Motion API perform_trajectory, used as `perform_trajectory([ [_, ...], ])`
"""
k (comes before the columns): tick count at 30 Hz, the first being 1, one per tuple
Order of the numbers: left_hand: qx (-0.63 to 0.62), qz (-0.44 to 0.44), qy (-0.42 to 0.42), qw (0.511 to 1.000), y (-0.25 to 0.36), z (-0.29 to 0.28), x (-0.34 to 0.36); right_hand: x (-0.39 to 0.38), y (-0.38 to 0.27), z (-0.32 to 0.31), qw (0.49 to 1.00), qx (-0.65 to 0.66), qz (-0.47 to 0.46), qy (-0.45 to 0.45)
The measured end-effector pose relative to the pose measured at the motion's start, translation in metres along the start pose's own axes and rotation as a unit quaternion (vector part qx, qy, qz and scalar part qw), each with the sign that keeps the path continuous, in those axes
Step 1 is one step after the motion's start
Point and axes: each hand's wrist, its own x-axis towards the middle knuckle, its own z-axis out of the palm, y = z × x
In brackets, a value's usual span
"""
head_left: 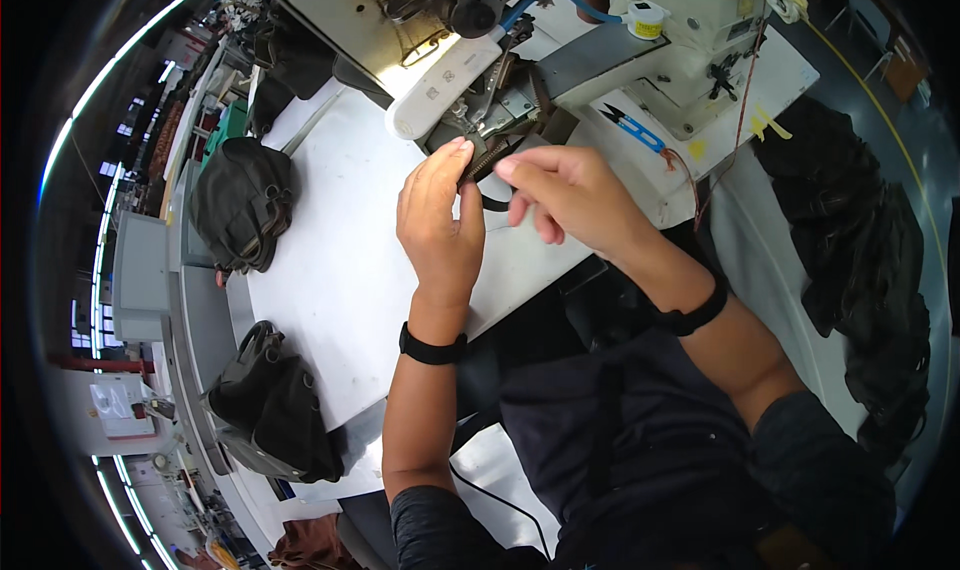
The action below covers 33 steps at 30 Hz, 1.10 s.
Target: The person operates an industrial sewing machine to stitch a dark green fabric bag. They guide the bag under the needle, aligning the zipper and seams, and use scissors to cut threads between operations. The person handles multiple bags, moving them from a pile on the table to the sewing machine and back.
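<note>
Two dark bags (243,202) rest at the left edge of a white bench (340,270). At centre, the left hand (438,215) pinches a dark zipper strip (487,160) at its fingertips; the right hand (570,195) pinches the same strip just beside it, in front of a sewing machine (560,40). Blue-handled snips (635,130) lie right, dark fabric (860,240) beyond
</note>
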Motion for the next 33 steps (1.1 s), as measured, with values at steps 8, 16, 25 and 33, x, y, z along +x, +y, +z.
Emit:
perform_trajectory([
  [8,0.018,0.011,0.0,1.0,0.005,-0.004,0.005,0.021,0.014,0.019,0.986,0.159,-0.037,0.043],
  [16,0.015,0.017,-0.006,1.0,0.006,-0.005,0.008,0.02,0.011,0.026,0.98,0.178,-0.035,0.085],
  [25,-0.024,-0.021,0.007,0.999,0.008,-0.002,0.009,0.02,0.012,0.032,0.97,0.211,-0.049,0.111],
  [33,-0.028,-0.052,0.008,0.998,0.007,-0.001,0.012,0.027,0.011,0.035,0.968,0.217,-0.044,0.119],
])
